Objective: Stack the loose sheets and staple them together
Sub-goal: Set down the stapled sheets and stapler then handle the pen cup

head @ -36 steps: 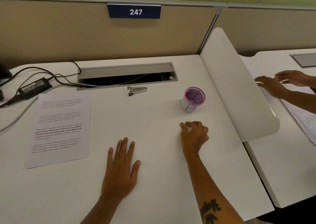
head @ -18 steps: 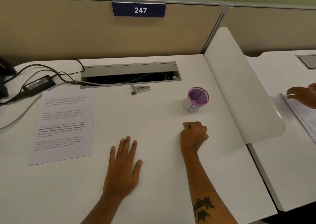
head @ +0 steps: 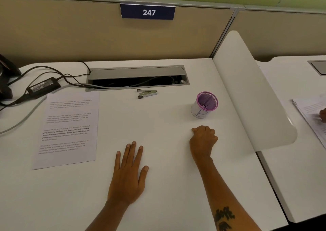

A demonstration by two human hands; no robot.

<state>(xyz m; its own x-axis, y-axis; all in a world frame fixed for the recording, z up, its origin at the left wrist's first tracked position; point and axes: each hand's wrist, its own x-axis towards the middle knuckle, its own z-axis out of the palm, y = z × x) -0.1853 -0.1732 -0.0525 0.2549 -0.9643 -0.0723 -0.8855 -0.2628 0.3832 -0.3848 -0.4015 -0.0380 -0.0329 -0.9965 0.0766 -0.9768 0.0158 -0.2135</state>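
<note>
The left hand (head: 127,175) lies flat, palm down, fingers spread a little, on bare tabletop (head: 167,186) in the lower middle of the frame. It holds nothing and touches no paper; it looks parked at rest rather than mid-reach. The right hand (head: 202,140), right of centre, is curled into a loose fist with knuckles up, resting on the tabletop. Whether anything small sits inside the fist cannot be told, but nothing shows between the fingers.

The sheets (head: 68,130) lie at the left of the frame, printed side up, well apart from both hands. They look like one squared pile or perhaps a single page; the edges do not show how many there are. Their long edge runs roughly away from the viewer, which would suit sliding them toward the middle with the left hand.

The stapler (head: 147,93), small and metallic, lies at upper centre, just in front of the cable slot (head: 137,79), within reach of either hand. A purple cup (head: 205,104) stands just beyond the right fist, not touching it.

Judging from this layout, the task has not begun: sheets untouched, stapler untouched. The likely first move is the left hand going to the sheets to gather them while the right takes the stapler.

At the far right edge, another person's papers (head: 310,114) lie on a neighbouring desk behind the divider (head: 247,89).
</note>
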